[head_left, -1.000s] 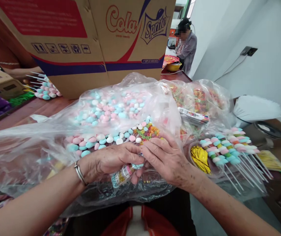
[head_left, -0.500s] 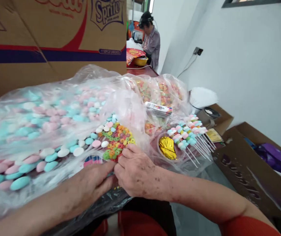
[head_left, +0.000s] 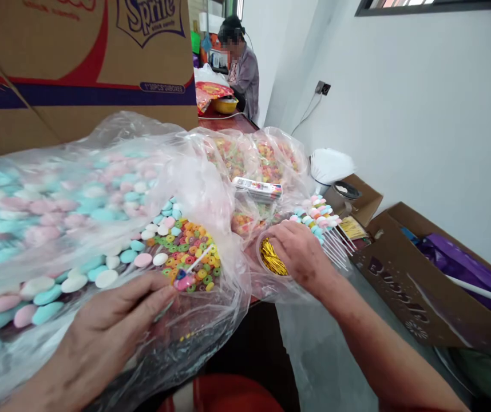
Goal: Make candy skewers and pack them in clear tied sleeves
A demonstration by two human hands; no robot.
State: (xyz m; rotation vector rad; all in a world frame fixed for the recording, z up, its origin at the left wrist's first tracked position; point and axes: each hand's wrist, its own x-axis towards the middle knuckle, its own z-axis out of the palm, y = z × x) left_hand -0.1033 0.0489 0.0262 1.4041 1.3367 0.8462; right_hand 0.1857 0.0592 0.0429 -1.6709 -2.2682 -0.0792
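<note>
My left hand (head_left: 121, 323) is at the left, thumb and forefinger closed on the pink and blue end of what looks like a lollipop (head_left: 182, 279). Its white stick slants up over multicoloured ring candies (head_left: 194, 240). Over at a clear round tub of gold twist ties (head_left: 271, 260), my right hand (head_left: 299, 252) has its fingers curled down by the right side; the fingertips are partly hidden. Beside that hand lie several candy skewers (head_left: 316, 212), pastel pieces threaded on white sticks. Pastel disc candies (head_left: 48, 286) fill the clear plastic bag at the left.
A large cardboard box (head_left: 121, 120) stands behind the bags. A small printed pack (head_left: 257, 187) rests on bags of ring candies (head_left: 266, 157). Right of the table is an open carton (head_left: 400, 286) with purple packaging. A person (head_left: 245, 74) works farther back.
My hands were together in front of the ring candies. The right hand has moved right to the twist-tie tub; the left has shifted left, and the white stick now shows. The view has turned slightly right.
</note>
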